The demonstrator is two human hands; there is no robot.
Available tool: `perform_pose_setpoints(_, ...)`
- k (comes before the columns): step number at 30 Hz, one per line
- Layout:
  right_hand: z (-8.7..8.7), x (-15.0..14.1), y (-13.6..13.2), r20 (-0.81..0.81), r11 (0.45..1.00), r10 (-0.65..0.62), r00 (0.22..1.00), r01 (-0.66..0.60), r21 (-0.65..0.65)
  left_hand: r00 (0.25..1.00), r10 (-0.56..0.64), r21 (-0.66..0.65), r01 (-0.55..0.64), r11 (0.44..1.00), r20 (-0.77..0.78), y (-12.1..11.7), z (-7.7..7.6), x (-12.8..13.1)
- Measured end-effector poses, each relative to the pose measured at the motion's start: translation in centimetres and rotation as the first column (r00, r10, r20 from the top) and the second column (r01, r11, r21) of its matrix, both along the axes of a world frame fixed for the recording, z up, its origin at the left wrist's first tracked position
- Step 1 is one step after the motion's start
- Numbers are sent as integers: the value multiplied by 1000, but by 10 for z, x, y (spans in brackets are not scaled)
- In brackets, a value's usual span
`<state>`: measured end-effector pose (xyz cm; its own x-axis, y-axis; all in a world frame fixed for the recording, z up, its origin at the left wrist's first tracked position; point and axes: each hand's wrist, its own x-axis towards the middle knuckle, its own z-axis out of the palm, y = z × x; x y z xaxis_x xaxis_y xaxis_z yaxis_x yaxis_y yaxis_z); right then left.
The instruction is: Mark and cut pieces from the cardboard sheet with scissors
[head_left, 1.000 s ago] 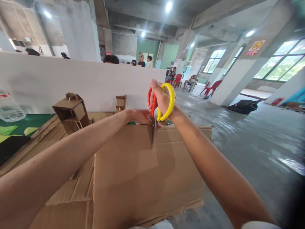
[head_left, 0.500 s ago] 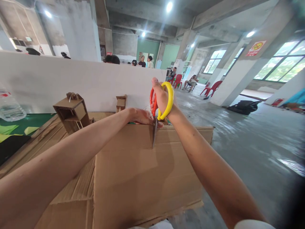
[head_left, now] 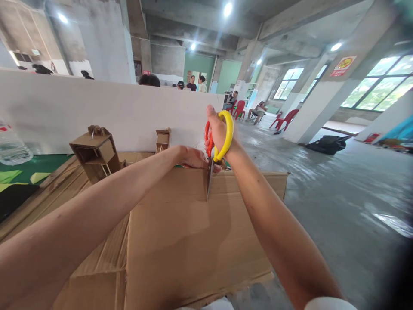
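Observation:
A large sheet of brown cardboard [head_left: 193,232] spreads out in front of me, with a slit running in from its far edge. My right hand [head_left: 218,131] grips a pair of scissors [head_left: 229,137] with one yellow and one red handle loop. Their blades point down toward me, and one blade lies over the cardboard at the slit. Just left of the blades, my left hand [head_left: 194,157] is closed on the far edge of the sheet. Some of its fingers are hidden behind the cardboard.
Two small cardboard structures, a larger one [head_left: 95,153] and a smaller one [head_left: 163,140], stand beyond my left forearm. Behind them rises a white partition [head_left: 106,107]. A clear plastic bottle [head_left: 14,144] is at far left. Red chairs [head_left: 285,120] and seated people are farther off.
The camera view has shifted slightly. Both hands and the scissors stay at nearly the same place on the cardboard, and the handle loops look slightly closer together.

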<state>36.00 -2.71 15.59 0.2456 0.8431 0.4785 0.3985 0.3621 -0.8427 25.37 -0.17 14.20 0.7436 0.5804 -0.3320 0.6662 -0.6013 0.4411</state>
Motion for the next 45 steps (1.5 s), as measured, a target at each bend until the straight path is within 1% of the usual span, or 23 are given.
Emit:
perform_pose_setpoints(3,0,-2,1,-29,1000,21,999,-21,-1,1000,16,1,-16,1000,8,0,-1,-2)
perform_pose_setpoints(8,-1,-3,0,40,996,27,999,-30,86,1000,27,3,-27,1000,10,2,-2,-3)
perform_pose_setpoints(13,-3,-4,-2,18,996,20,1000,-22,90,1000,8,1,-8,1000,24,2,-2,-3)
perform_pose_setpoints(16,-4,-4,-1,41,994,7,999,-11,105,999,0,0,0,1000,34,2,-3,-3)
perform_pose_setpoints(20,-2,-5,-2,65,993,-9,998,1,118,999,7,1,-7,1000,42,2,-4,-3)
perform_pose_setpoints(26,3,-10,-5,43,990,-33,999,26,138,999,13,-8,-12,1000,37,1,-4,-3)
perform_pose_setpoints(31,2,-9,-5,58,988,-22,998,13,155,999,26,-15,-26,1000,35,0,-4,-4)
perform_pose_setpoints(38,2,-9,-6,57,989,-4,998,-4,148,999,-9,-26,10,1000,36,3,-5,-3)
perform_pose_setpoints(41,0,-7,-4,21,994,32,999,-34,100,1000,-19,-13,19,1000,25,3,-4,-3)
perform_pose_setpoints(45,-4,-3,1,-37,994,107,994,-107,16,1000,7,25,-7,1000,8,2,-2,-5)
